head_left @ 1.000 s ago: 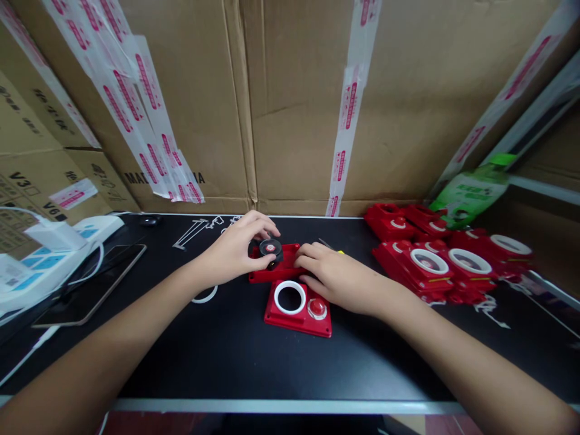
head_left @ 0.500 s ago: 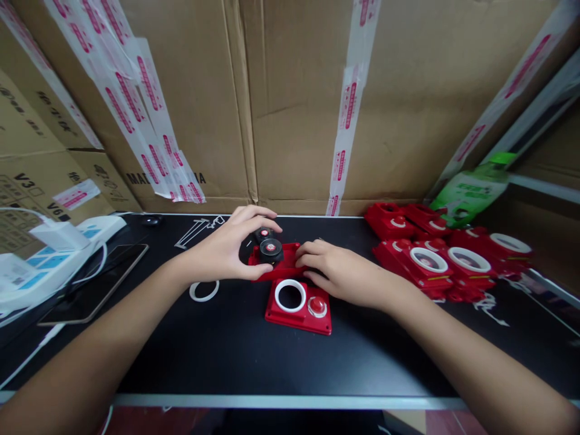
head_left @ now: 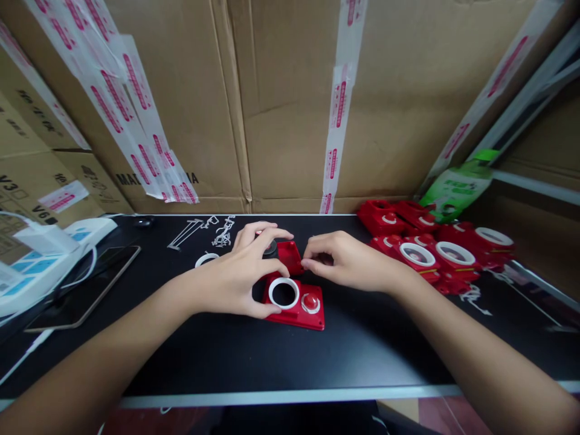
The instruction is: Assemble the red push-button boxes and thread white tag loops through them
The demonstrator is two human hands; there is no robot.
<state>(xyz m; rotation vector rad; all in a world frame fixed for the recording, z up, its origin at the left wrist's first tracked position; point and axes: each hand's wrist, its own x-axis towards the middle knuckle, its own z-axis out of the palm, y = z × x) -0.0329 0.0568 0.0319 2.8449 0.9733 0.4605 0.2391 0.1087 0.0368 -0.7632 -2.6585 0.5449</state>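
Lower centre: white-ringed red faceplate (head_left: 296, 314) lying beneath left hand (head_left: 240, 275), thumb and fingers spreading about the ring, grip unclear. Right hand (head_left: 347, 261) curling beside red housing (head_left: 289, 256), pinch unclear.

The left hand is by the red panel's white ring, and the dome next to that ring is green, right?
Not quite: the dome is red, not green, as the head view shows. The left hand is by the white ring on the red panel.
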